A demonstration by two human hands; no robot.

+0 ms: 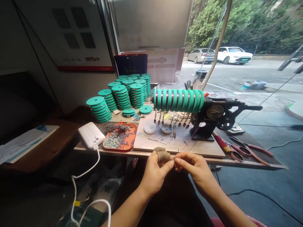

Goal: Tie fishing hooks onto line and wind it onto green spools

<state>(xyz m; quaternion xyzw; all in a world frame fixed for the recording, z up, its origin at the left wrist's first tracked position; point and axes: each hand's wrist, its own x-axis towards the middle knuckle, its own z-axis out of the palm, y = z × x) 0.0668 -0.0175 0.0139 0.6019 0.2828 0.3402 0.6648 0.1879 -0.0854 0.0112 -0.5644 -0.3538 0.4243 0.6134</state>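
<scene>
A tiny piece (174, 160), too small to identify, sits near the edge of the counter (275, 164), pinched by the fingers of the left hand (155, 171) and right hand (198, 165). This seems close fingertip work, calling for steadiness. Beyond, the wooden board (201, 148), orange tray (132, 140) and spool-laden winder (180, 101) limit forward reach.

Tray (133, 136) left of board (142, 142), spools (121, 94) behind tray, pliers (246, 146) right
</scene>
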